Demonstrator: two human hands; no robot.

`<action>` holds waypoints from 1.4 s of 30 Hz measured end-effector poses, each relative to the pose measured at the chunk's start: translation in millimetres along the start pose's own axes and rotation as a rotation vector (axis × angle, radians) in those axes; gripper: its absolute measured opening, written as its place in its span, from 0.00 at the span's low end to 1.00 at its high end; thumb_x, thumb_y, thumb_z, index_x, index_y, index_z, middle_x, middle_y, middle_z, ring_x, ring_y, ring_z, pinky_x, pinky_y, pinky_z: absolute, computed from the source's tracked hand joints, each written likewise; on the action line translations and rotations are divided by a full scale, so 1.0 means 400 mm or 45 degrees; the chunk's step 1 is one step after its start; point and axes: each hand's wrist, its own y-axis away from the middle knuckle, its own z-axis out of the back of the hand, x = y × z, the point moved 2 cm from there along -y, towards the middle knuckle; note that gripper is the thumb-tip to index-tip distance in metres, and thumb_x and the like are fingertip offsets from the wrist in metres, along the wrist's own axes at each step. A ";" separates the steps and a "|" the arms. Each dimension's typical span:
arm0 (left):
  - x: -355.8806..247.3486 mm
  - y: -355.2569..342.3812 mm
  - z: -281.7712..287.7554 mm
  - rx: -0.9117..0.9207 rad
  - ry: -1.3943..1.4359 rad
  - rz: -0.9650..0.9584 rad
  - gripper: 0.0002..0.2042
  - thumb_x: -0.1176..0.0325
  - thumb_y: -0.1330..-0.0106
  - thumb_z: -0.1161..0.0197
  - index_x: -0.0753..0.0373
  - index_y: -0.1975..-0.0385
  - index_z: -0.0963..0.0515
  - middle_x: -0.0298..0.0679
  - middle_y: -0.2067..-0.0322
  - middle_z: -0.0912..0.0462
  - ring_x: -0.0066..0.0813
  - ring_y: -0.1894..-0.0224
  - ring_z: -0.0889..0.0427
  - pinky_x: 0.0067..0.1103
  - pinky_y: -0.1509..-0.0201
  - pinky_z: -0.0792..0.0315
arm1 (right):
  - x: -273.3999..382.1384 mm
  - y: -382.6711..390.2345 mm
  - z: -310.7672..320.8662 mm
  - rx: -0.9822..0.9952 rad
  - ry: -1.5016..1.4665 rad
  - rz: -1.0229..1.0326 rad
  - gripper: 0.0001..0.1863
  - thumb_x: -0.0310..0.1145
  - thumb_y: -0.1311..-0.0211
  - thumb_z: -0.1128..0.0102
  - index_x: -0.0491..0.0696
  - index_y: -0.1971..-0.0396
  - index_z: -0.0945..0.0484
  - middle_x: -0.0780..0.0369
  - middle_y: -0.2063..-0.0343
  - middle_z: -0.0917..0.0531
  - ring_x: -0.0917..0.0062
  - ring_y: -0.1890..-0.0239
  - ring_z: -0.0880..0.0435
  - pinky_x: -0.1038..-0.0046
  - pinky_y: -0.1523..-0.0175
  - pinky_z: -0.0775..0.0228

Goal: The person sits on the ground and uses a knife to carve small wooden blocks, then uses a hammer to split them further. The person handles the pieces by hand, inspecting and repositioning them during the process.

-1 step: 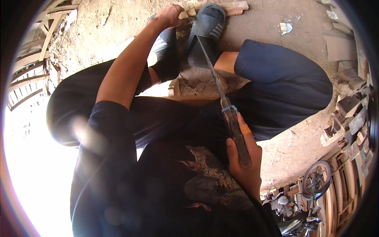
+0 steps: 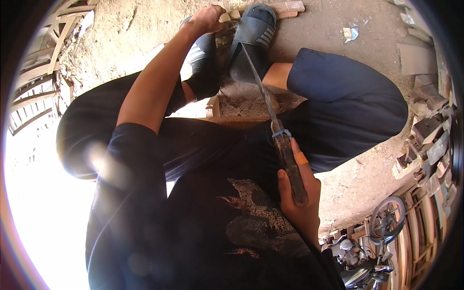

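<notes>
Moved since the earlier frame: hardly anything, just the dark handle (image 2: 293,179) nudged a hair lower, toward the shirt (image 2: 193,217).
Right hand (image 2: 305,191): clamped round that handle, orange band (image 2: 300,158) on one finger.
Long-bladed tool (image 2: 261,89): slanting from above the lap up between the legs toward the other hand; skinny, tapered, dull grey, pretty worn-looking, with a blue tie (image 2: 280,133) where blade meets handle; far end too fine to make out.
Left hand (image 2: 208,19): curled up right beside the wood strips (image 2: 290,7), fingers mostly hidden, so can't tell what's gripped.
Sandals (image 2: 256,30): dark with pale stripes, over black socks, partly covering the strips.
Ground (image 2: 328,31): bare, dusty, brown, blown out white at lower left; small white-and-blue scrap (image 2: 352,34) up top right.
Room: wooden slats (image 2: 36,72) left, jumbled offcuts (image 2: 432,137) right, motorbike (image 2: 355,258) lower right.
</notes>
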 end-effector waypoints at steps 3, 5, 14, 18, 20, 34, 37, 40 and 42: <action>0.002 -0.002 -0.017 0.021 -0.070 0.008 0.21 0.51 0.42 0.36 0.58 0.54 0.22 0.45 0.54 0.20 0.45 0.49 0.22 0.35 0.45 0.27 | 0.017 -0.077 -0.009 -0.001 -0.005 0.146 0.27 0.24 0.37 0.49 0.36 0.38 0.38 0.46 0.64 0.17 0.61 0.63 0.14 0.69 0.61 0.26; -0.009 -0.007 -0.007 0.059 -0.018 0.032 0.21 0.52 0.43 0.35 0.58 0.53 0.22 0.44 0.53 0.20 0.45 0.49 0.22 0.35 0.44 0.28 | 0.016 -0.098 -0.015 0.029 0.012 0.094 0.26 0.24 0.37 0.49 0.36 0.38 0.38 0.45 0.62 0.18 0.59 0.60 0.14 0.69 0.60 0.25; -0.010 -0.006 -0.006 0.054 -0.012 0.024 0.22 0.53 0.43 0.35 0.59 0.53 0.22 0.46 0.55 0.19 0.45 0.49 0.23 0.33 0.44 0.29 | 0.008 -0.098 -0.006 0.006 0.023 0.103 0.28 0.25 0.38 0.46 0.40 0.37 0.37 0.44 0.57 0.19 0.59 0.55 0.16 0.69 0.55 0.25; 0.000 0.005 -0.021 0.034 -0.048 -0.025 0.21 0.54 0.42 0.36 0.59 0.52 0.23 0.46 0.55 0.19 0.45 0.49 0.23 0.34 0.44 0.28 | 0.016 -0.078 -0.016 0.048 0.062 0.067 0.28 0.23 0.39 0.47 0.40 0.37 0.37 0.45 0.55 0.20 0.59 0.54 0.16 0.68 0.53 0.26; -0.015 0.002 -0.004 0.056 -0.067 -0.042 0.21 0.54 0.42 0.36 0.59 0.53 0.23 0.46 0.55 0.19 0.45 0.49 0.23 0.34 0.44 0.28 | 0.003 -0.013 -0.015 -0.028 0.082 0.179 0.27 0.22 0.38 0.48 0.39 0.38 0.37 0.45 0.52 0.21 0.59 0.50 0.18 0.68 0.48 0.28; -0.035 0.027 -0.007 -0.047 -0.073 0.070 0.21 0.51 0.43 0.38 0.61 0.57 0.22 0.48 0.57 0.19 0.46 0.53 0.20 0.35 0.46 0.26 | 0.034 -0.124 -0.051 0.083 0.014 -0.046 0.26 0.23 0.38 0.47 0.38 0.39 0.36 0.43 0.51 0.23 0.58 0.52 0.18 0.68 0.52 0.26; -0.037 0.013 -0.004 -0.044 -0.054 0.109 0.21 0.51 0.43 0.38 0.61 0.58 0.21 0.48 0.57 0.19 0.46 0.53 0.20 0.35 0.46 0.27 | -0.015 -0.078 -0.068 -0.039 -0.005 0.140 0.27 0.24 0.38 0.46 0.38 0.39 0.36 0.43 0.56 0.21 0.60 0.59 0.15 0.68 0.58 0.25; -0.035 0.021 -0.015 -0.062 -0.084 0.120 0.20 0.50 0.43 0.38 0.60 0.59 0.20 0.48 0.58 0.19 0.46 0.53 0.20 0.35 0.47 0.26 | -0.038 -0.022 -0.055 -0.110 0.042 0.307 0.28 0.24 0.39 0.46 0.38 0.38 0.37 0.44 0.60 0.19 0.59 0.66 0.14 0.67 0.63 0.25; -0.035 0.020 -0.014 -0.015 -0.052 0.166 0.19 0.52 0.43 0.38 0.60 0.60 0.20 0.49 0.59 0.19 0.47 0.53 0.20 0.34 0.47 0.26 | -0.010 -0.077 -0.068 -0.038 -0.019 0.256 0.28 0.23 0.39 0.47 0.37 0.37 0.39 0.45 0.58 0.19 0.58 0.66 0.14 0.67 0.63 0.24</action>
